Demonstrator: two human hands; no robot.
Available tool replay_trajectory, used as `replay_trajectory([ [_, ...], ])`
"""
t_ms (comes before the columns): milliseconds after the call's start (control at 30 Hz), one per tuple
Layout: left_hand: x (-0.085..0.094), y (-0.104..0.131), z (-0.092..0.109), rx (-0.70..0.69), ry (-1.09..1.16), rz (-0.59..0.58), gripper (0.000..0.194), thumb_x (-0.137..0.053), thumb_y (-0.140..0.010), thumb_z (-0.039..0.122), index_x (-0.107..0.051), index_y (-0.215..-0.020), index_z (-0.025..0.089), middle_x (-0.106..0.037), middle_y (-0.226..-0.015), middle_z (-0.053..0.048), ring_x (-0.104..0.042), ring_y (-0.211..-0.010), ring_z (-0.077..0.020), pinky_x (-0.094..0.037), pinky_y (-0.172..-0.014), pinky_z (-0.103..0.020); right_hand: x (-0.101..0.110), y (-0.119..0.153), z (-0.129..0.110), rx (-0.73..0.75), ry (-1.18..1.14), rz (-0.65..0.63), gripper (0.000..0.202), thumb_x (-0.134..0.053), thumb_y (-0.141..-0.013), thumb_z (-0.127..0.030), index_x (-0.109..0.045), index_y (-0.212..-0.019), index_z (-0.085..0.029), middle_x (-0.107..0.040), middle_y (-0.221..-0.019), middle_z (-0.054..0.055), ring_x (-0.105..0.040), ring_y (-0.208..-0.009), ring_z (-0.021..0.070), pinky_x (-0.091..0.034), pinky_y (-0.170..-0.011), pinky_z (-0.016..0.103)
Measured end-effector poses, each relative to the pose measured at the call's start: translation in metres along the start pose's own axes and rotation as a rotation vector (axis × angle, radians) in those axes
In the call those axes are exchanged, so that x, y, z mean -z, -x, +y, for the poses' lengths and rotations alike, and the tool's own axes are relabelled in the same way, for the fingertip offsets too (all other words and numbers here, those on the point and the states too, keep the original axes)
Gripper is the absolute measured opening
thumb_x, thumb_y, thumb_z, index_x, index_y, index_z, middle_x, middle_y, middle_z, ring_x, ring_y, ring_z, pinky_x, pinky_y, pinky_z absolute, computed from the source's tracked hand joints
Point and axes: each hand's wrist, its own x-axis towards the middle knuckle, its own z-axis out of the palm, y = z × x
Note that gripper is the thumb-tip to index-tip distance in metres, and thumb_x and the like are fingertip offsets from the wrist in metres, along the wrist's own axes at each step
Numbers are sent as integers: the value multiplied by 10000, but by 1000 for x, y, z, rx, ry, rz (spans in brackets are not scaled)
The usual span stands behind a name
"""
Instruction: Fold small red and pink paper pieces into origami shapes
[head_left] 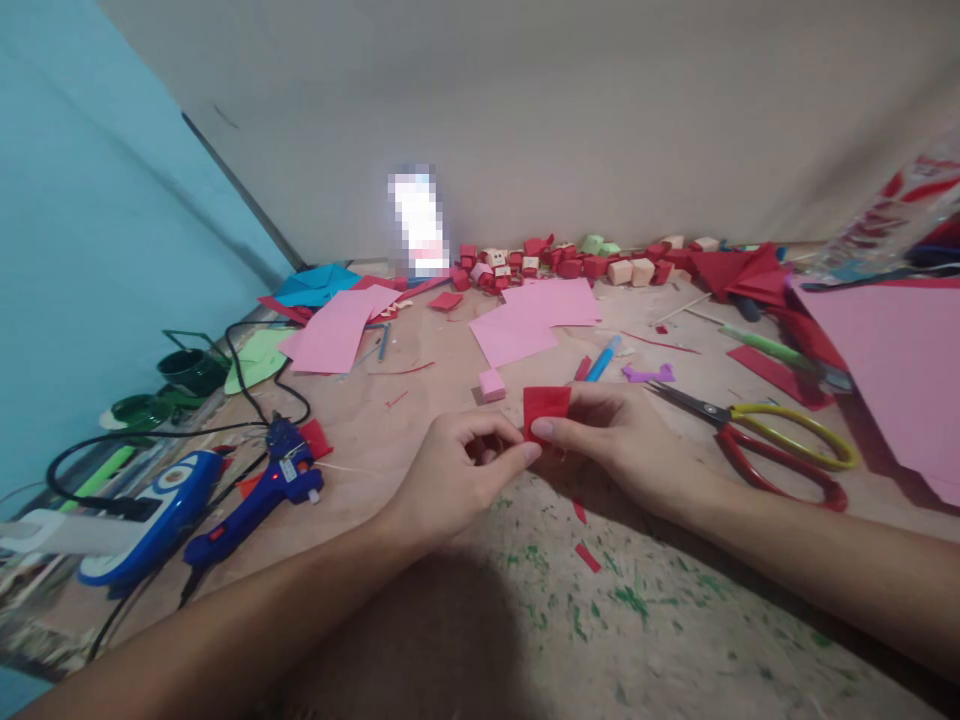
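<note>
A small red paper piece stands upright between the thumb and fingers of my right hand. My left hand is closed in a pinch at the paper's lower left corner; whether its fingertips grip the paper is hard to tell. Just beyond my hands sits a small pink paper block. Scissors with yellow and red handles lie to the right of my right hand. Behind it are a blue pen and a purple piece.
A blue glue gun, its cable and a blue-and-white device lie at the left. Pink sheets and many small folded blocks line the back, near a lit phone. Green scraps litter the front.
</note>
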Motion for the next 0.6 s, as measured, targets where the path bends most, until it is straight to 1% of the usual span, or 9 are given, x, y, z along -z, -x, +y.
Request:
replay_trajectory([
  [100, 1, 1, 1, -14, -25, 47, 181, -718, -855, 293, -753, -784, 131, -727, -763, -59, -582, -659, -148, -416, -599, -272, -2, 2, 0, -30, 6, 14, 209, -849, -752, -367, -752, -768, -182, -732, -773, 39, -639, -700, 178, -532, -664, 316],
  [167, 2, 1, 2, -24, 0, 120, 183, -734, -855, 317, -764, -836, 137, -731, -795, -51, -592, -678, -148, -433, -611, -270, -3, 3, 2, -59, -16, -15, 199, -837, -762, -366, -763, -818, -190, -734, -795, 40, -635, -694, 177, -531, -668, 324],
  [233, 3, 0, 1, -25, 44, 179, 180, -742, -859, 326, -770, -868, 148, -735, -819, -44, -610, -700, -150, -458, -633, -271, -3, 3, 4, -94, 13, -64, 189, -824, -775, -358, -769, -838, -188, -728, -791, 38, -630, -689, 173, -531, -679, 330],
  [267, 3, 0, 1, -23, 69, 186, 173, -740, -863, 321, -771, -869, 151, -735, -815, -41, -617, -698, -151, -468, -635, -272, -3, 4, 4, -107, 44, -89, 178, -822, -778, -346, -772, -832, -183, -724, -787, 37, -630, -690, 169, -530, -686, 327],
  [333, 3, -1, 0, -27, 118, 164, 160, -731, -872, 301, -766, -850, 147, -730, -788, -39, -630, -683, -152, -486, -630, -274, -3, 4, 4, -108, 90, -112, 158, -815, -790, -326, -771, -810, -176, -720, -783, 33, -636, -701, 160, -526, -694, 312],
  [400, 2, -1, -1, -36, 165, 144, 146, -728, -873, 280, -760, -840, 141, -731, -782, -38, -644, -687, -151, -505, -635, -268, -3, 5, 2, -81, 92, -100, 156, -806, -807, -326, -760, -796, -178, -721, -782, 28, -647, -701, 153, -518, -674, 292],
  [500, 1, -2, -2, -43, 201, 145, 109, -738, -864, 250, -763, -853, 144, -749, -814, -34, -663, -729, -137, -531, -680, -245, -4, 5, -1, -29, 111, -68, 189, -788, -835, -343, -737, -759, -178, -723, -773, 27, -653, -692, 148, -512, -646, 276],
  [600, 2, -4, -3, -38, 241, 188, 103, -757, -847, 246, -751, -846, 144, -752, -818, -27, -673, -720, -118, -546, -678, -218, -3, 3, -2, 7, 118, -89, 169, -798, -834, -344, -756, -826, -180, -740, -823, 32, -667, -737, 155, -543, -724, 296],
])
